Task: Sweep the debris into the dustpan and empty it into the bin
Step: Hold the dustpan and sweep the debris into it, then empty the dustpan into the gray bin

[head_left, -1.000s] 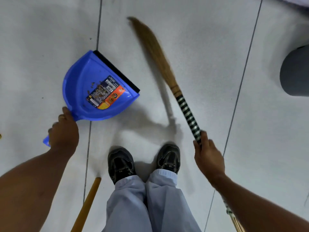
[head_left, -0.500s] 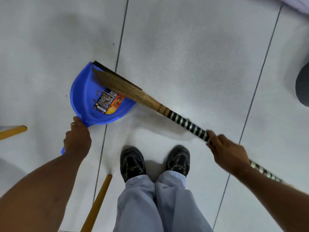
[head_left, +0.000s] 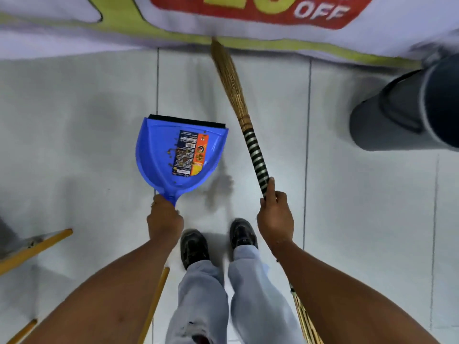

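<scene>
Centre-left of frame, above white tile floor (head_left: 347, 219): blue dustpan (head_left: 159, 155), black rubber lip (head_left: 186, 121) pointing away from the body, handle toward it. Can't tell if lip touches floor or hangs just clear; shadow to its right. Printed label (head_left: 190, 152) stuck inside, w/ brown debris (head_left: 182, 157) scattered on and beside it. Left hand (head_left: 164, 220) clamped round dustpan handle, fingers wrapped shut, thumb side up at the neck. Just right of pan, apart from it: broom (head_left: 255, 155), black-and-white striped grip, straw bristles (head_left: 227, 78) tapering away to a tip at the edge of a banner (head_left: 372, 28). Right hand (head_left: 274, 218) closed tight on lower end of striped grip, thumb laid along the shaft. Hands well apart, one tool each. Below, between the forearms: two dark shoes (head_left: 193, 247), pale grey trouser legs (head_left: 203, 301). Far right, near banner: dark grey bin (head_left: 407, 110), side-on, well apart from pan. Banner white w/ yellow-green stripe and red panel reading "OFF", across top of view. Lower left: yellow wooden sticks (head_left: 34, 247), one more beside the left leg. Lower right, behind right forearm: bundle of straw stalks (head_left: 306, 321).
</scene>
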Demonstrator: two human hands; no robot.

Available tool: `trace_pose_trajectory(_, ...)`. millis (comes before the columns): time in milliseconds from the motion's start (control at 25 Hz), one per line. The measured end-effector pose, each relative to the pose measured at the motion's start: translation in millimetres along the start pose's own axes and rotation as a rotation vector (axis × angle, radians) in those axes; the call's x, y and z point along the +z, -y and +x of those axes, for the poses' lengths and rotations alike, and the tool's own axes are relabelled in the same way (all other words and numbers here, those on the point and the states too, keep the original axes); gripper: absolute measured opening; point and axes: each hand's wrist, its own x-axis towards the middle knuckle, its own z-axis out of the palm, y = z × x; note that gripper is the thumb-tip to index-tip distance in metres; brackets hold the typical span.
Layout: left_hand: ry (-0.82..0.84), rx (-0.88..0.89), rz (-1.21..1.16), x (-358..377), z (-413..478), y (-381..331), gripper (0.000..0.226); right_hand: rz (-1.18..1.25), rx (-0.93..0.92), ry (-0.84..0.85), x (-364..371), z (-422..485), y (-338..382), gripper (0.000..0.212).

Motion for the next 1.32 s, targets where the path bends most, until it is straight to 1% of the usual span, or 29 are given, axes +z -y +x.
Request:
trace_pose_trajectory(80,-0.026,0.097,0.068,-18.2,-25.6,-42.0,0.041,-0.027,0.043,-0.049,-46.6,10.0,-8.5,0.06)
trace_pose_trajectory(160,-0.046,0.214,0.143,-27.8,-48.3,-84.4,0.042,-0.03,0.057,-0.058,-83.8,22.7,-19.6,0.062)
trace_pose_trajectory(280,-0.033,0.371,0.229,-16.4,-76.8,-158.2,0.044,0.003,0.094,-0.065,-129.2,45.2,-48.9,0.063)
trace_pose_trajectory(400,-0.017,0.509,0.3,7.2,-91.8,-229.8,0.045,0.042,0.158,-0.016,-159.1,63.0,-90.1,0.061)
trace_pose_trajectory(480,0.018,0.627,0.376,28.8,-100.8,-287.2,0.047,-0.008,0.217,0.066,-177.6,73.7,-131.2,0.06)
trace_pose_trajectory(560,0.086,0.764,0.462,45.6,-109.3,-334.9,0.048,-0.043,0.286,0.155,-188.8,73.2,-160.9,0.058)
trace_pose_trajectory(640,0.239,0.884,0.542,67.0,-121.0,-391.8,0.05,-0.01,0.363,0.22,-201.7,73.7,-190.8,0.058)
trace_pose_trajectory(720,0.415,0.953,0.552,83.5,-139.9,-444.5,0.05,0.022,0.386,0.261,-214.5,72.5,-207.3,0.06)
trace_pose_trajectory(800,0.562,0.934,0.539,103.0,-161.6,-503.2,0.046,0.042,0.361,0.3,-228.8,80.0,-224.8,0.059)
trace_pose_trajectory(840,0.605,0.873,0.522,111.7,-170.1,-528.5,0.044,0.041,0.348,0.313,-234.1,84.7,-229.9,0.059)
trace_pose_trajectory(920,0.674,0.654,0.381,128.0,-179.7,-567.8,0.048,0.041,0.332,0.335,-241.9,93.8,-237.7,0.06)
trace_pose_trajectory(1000,0.743,0.445,0.207,140.2,-181.8,-587.5,0.05,0.024,0.334,0.349,-248.6,98.8,-241.5,0.062)
trace_pose_trajectory(1080,0.798,0.309,0.11,145.9,-182.6,-593.4,0.045,0.009,0.328,0.356,-252.6,99.6,-244.4,0.063)
trace_pose_trajectory(1120,0.822,0.267,0.093,144.2,-184.3,-592.3,0.043,0.006,0.319,0.357,-254.4,99.0,-244.7,0.063)
trace_pose_trajectory(1160,0.834,0.259,0.087,141.1,-186.3,-589.5,0.041,0.004,0.309,0.354,-257.7,98.5,-244.0,0.063)
trace_pose_trajectory(1200,0.813,0.295,0.098,136.8,-188.0,-584.7,0.041,-0.001,0.296,0.356,-262.9,98.6,-242.1,0.063)
trace_pose_trajectory(1240,0.759,0.378,0.13,133.8,-188.7,-579.4,0.041,0.0,0.279,0.356,-266.7,99.9,-240.7,0.062)
trace_pose_trajectory(1320,0.57,0.638,0.22,123.0,-184.0,-556.8,0.042,-0.006,0.249,0.345,-273.6,104.4,-231.2,0.059)
